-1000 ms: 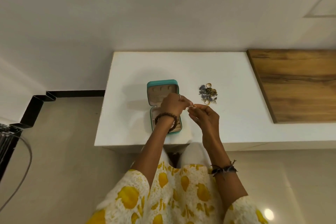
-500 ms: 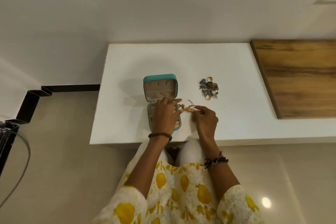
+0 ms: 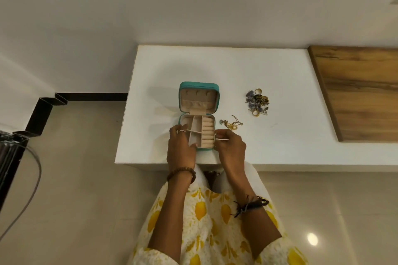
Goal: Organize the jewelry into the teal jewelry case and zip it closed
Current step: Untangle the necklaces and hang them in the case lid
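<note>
The teal jewelry case [image 3: 199, 86] stands open on the white table [image 3: 280, 135], its lid upright and its beige tray of compartments and ring rolls showing. My left hand [image 3: 181, 148] grips the case's front left corner, fingers over the left rim and thumb at the front compartment. At the case's right rim, my right hand [image 3: 231, 146] pinches a thin beige strip [image 3: 223, 139]. A small gold chain piece [image 3: 231, 124] lies on the table just right of the case. A pile of jewelry [image 3: 257, 102] with rings and blue and gold pieces sits farther right.
A wooden board [image 3: 361, 92] covers the table's right part. The table's front edge runs just under my wrists. A black frame [image 3: 41, 112] and a grey cable [image 3: 32, 174] are on the floor at the left.
The gold chain piece that both hands held now lies on the table right of the case. Both hands have dropped to the case's front corners, and the right now pinches a beige strip.
</note>
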Demonstrator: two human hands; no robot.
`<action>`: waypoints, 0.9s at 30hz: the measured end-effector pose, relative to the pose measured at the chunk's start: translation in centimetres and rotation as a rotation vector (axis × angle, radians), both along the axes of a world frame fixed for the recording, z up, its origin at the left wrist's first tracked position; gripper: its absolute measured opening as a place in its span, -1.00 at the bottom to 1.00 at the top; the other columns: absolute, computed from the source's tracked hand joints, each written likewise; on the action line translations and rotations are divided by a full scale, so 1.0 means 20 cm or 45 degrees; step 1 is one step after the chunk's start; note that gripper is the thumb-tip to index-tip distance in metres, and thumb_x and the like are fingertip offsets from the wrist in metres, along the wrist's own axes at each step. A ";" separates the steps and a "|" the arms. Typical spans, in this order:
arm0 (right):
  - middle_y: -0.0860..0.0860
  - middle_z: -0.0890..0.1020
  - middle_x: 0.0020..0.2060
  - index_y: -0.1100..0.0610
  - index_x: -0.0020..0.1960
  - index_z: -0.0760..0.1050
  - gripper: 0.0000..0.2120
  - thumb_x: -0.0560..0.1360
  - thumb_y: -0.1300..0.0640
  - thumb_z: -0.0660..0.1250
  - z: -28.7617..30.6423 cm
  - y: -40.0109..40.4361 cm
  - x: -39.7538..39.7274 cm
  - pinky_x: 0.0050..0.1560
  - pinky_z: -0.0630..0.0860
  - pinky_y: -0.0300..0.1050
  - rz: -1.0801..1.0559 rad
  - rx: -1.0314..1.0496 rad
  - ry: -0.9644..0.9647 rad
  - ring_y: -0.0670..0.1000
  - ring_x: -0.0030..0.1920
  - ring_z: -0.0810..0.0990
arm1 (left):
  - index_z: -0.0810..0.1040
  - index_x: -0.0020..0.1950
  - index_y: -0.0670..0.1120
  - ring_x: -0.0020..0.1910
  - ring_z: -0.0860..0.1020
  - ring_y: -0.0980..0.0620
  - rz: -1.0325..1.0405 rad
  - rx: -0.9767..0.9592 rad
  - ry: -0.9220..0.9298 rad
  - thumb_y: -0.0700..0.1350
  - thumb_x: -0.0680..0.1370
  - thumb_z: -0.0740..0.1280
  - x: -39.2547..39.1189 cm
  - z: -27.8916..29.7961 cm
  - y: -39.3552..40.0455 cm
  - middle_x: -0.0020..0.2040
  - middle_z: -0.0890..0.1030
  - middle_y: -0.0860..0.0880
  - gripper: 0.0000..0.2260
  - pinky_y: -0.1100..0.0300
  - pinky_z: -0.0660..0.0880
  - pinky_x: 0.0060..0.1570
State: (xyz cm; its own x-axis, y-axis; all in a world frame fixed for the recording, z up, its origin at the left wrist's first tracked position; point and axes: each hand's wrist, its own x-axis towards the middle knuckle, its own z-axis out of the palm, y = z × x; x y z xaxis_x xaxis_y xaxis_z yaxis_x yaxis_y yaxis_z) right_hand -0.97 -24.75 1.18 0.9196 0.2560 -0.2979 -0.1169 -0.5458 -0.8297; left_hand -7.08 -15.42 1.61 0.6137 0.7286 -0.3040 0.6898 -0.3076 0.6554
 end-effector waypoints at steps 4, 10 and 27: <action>0.09 0.66 0.00 0.22 0.12 0.57 -0.75 0.46 0.34 0.29 -0.04 0.09 0.01 -0.08 0.51 -0.36 0.036 0.049 -0.070 -0.05 -0.09 0.60 | 0.34 0.37 -0.10 0.36 0.34 -0.04 0.019 0.000 -0.068 -0.25 0.49 0.33 -0.01 -0.02 0.08 0.45 0.25 -0.01 -0.55 0.08 0.34 0.27; 0.02 0.65 -0.05 0.20 0.10 0.58 -0.71 0.43 0.38 0.27 -0.06 0.21 0.05 -0.15 0.43 -0.54 0.096 0.179 -0.103 -0.13 -0.16 0.58 | 0.28 0.41 -0.11 0.43 0.25 -0.04 0.063 -0.039 -0.153 -0.25 0.47 0.35 0.01 -0.02 0.19 0.49 0.20 -0.04 -0.47 0.08 0.26 0.35; 0.15 0.67 -0.14 0.24 0.04 0.60 -0.82 0.50 0.31 0.27 0.02 0.09 0.24 -0.06 0.62 -0.02 0.108 0.158 -0.177 0.04 -0.18 0.64 | 0.47 0.26 -0.12 0.35 0.34 0.02 -0.113 0.280 -0.263 -0.27 0.58 0.15 0.14 0.08 -0.01 0.33 0.43 -0.05 -0.72 0.16 0.37 0.25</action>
